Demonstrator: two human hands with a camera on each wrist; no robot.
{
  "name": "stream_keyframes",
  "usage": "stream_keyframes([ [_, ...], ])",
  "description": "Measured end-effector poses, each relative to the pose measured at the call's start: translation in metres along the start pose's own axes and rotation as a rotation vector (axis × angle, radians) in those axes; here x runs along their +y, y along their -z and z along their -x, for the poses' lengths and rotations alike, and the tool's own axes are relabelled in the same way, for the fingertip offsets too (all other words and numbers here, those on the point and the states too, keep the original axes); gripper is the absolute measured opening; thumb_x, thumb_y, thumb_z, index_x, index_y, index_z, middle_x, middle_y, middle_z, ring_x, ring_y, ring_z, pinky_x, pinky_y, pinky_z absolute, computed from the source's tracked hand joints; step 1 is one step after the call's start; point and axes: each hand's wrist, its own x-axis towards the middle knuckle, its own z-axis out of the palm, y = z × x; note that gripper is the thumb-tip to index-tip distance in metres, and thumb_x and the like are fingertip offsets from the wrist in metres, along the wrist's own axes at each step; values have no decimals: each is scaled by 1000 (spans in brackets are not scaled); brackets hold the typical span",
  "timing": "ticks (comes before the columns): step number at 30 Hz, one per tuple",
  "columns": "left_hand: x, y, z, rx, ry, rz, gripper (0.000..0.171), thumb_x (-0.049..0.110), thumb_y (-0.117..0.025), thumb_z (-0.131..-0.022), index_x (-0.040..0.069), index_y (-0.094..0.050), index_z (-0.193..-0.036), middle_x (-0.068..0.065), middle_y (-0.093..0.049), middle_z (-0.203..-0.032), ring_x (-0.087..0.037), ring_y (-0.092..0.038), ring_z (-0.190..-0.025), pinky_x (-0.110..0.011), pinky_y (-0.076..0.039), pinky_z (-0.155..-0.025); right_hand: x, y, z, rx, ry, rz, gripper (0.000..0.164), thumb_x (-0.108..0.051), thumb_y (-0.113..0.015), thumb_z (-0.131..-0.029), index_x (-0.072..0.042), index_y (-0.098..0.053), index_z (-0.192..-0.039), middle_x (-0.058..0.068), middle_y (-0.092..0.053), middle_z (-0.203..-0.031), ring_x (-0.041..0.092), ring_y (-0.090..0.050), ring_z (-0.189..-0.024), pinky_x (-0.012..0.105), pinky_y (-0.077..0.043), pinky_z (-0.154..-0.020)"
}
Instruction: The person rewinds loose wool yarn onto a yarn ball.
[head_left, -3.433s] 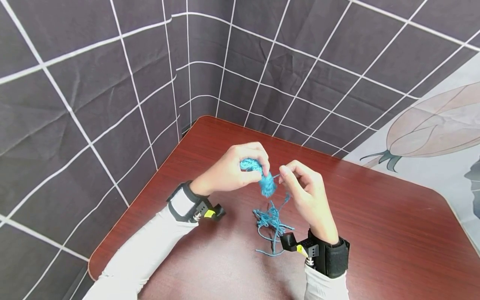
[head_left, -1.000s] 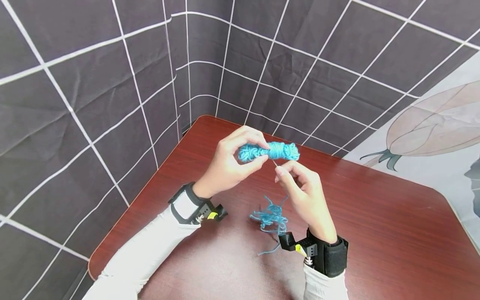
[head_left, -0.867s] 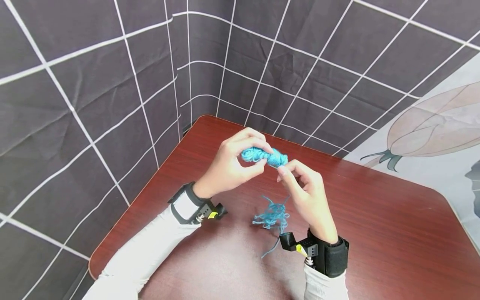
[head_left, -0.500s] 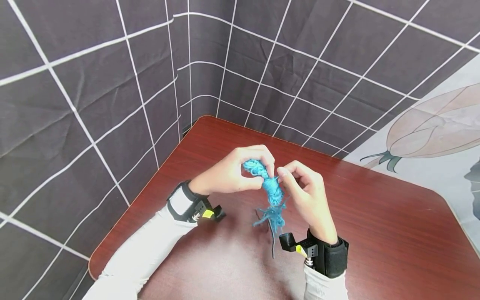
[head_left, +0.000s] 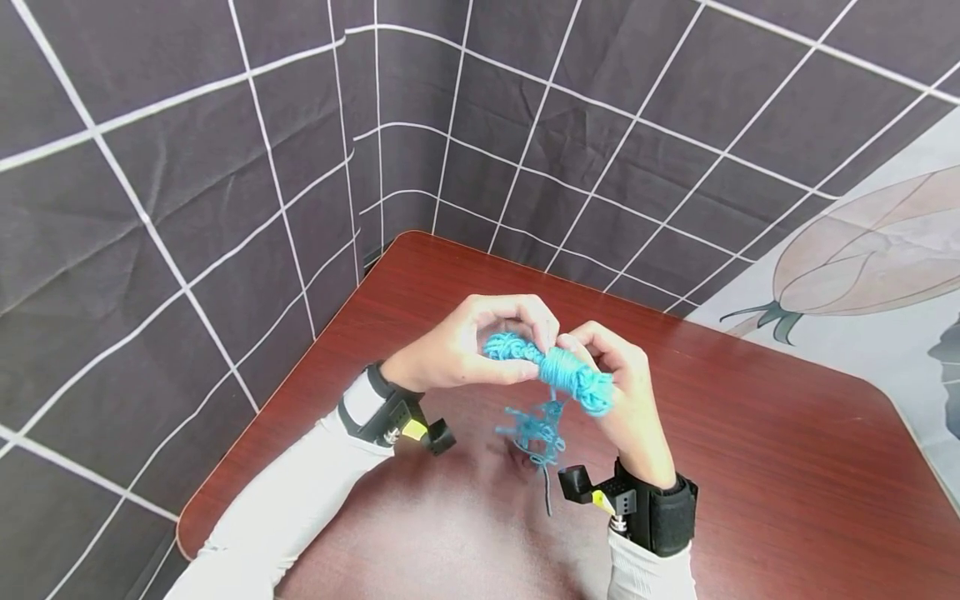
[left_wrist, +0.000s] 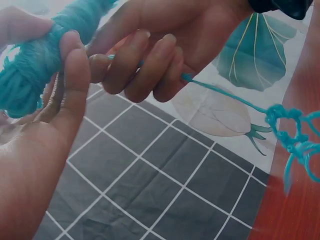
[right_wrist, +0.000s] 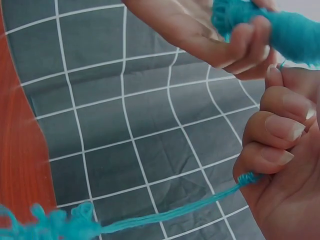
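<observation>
- Round swings the blue yarn bundle (head_left: 576, 375): in the head view its far end, drooping a moment ago, now juts across the right hand (head_left: 636, 417), above the bench (head_left: 750, 433), the left hand (head_left: 453, 350) pinching its middle.
- Left wrist view: left fingers grip the bundle; a strand (left_wrist: 227, 94) runs from the right hand's curled fingers to a knotted tangle (left_wrist: 300, 146).
- Right wrist view: right fingers curl round that strand, tangle lower left, bundle up top.

Dark gridded walls (head_left: 585, 150) border a reddish-brown table (head_left: 787, 467)
</observation>
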Motion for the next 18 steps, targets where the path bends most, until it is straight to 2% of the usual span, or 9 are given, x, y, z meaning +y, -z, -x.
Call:
stream_keyframes([
  [3,2,-5,-3,65,-36,9,20,-17,-63,-72,-6,-57,-88,-17,-56,-89,-28,-51,-90,-35,-49,-76,0,0,-1,11,21,53,12,8,-58,-82,-2,-63,-78,-6,-56,-67,11,-48,-60,20,-40,-53],
  [6,8,-9,-5,150,-62,-20,20,-20,-62,-71,-9,-56,-86,-21,-55,-89,-28,-51,-90,-33,-49,-77,1,0,-2,14,29,90,17,12,-55,-81,-2,-64,-79,-3,-57,-70,11,-50,-62,21,-42,-56],
  [12,17,-17,-8,306,-76,-98,21,-25,-60,-68,-15,-54,-85,-26,-53,-89,-30,-51,-87,-31,-48,-79,4,0,-1,10,4,108,13,7,-53,-86,1,-65,-83,6,-54,-63,11,-46,-55,23,-39,-50],
  [15,18,-18,-9,358,-99,-191,20,-23,-62,-68,-15,-55,-85,-26,-54,-89,-30,-52,-88,-33,-49,-79,4,0,0,3,-8,113,11,3,-55,-88,1,-61,-79,4,-48,-57,10,-40,-49,25,-34,-44],
  [18,18,-17,-10,397,-117,-335,19,-18,-65,-68,-13,-58,-85,-24,-56,-89,-26,-53,-90,-34,-50,-79,4,0,0,1,-27,112,13,0,-57,-88,-2,-60,-76,1,-45,-57,9,-37,-47,25,-31,-41],
])
